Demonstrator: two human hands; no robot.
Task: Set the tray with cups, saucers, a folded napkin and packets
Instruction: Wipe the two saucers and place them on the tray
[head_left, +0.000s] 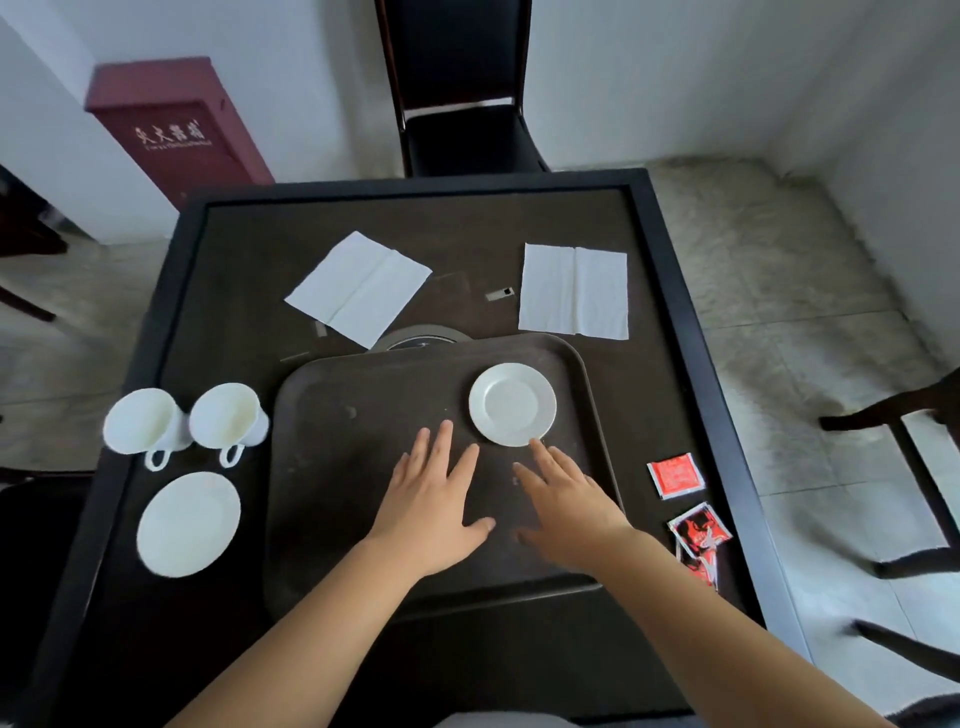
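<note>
At the far left of the dark desk (218, 270) stand two white cups (187, 423) side by side, touching or nearly so, their handles turned toward the person. Just in front of them lies a white saucer (188, 524), bare, on the desk and off the tray. Behind and to the right, an unfolded white napkin (358, 288) lies at an angle, its near corner close to the tray's far edge. The brown tray (332, 415) fills the middle of the desk. Over it the left hand (434, 499) hangs flat, fingers straight and spread, holding nothing. The right hand (563, 499) is next to it, also flat with loose straight fingers and nothing in it, its longest fingertip at the near rim of a second saucer (512, 404), which sits on the tray's far right part; whether it touches cannot be told. Beyond that, a second napkin (574, 291) lies flat on the desk. Right of the tray are red packets: one (674, 475) alone, others (701, 540) bunched nearer the person.
</note>
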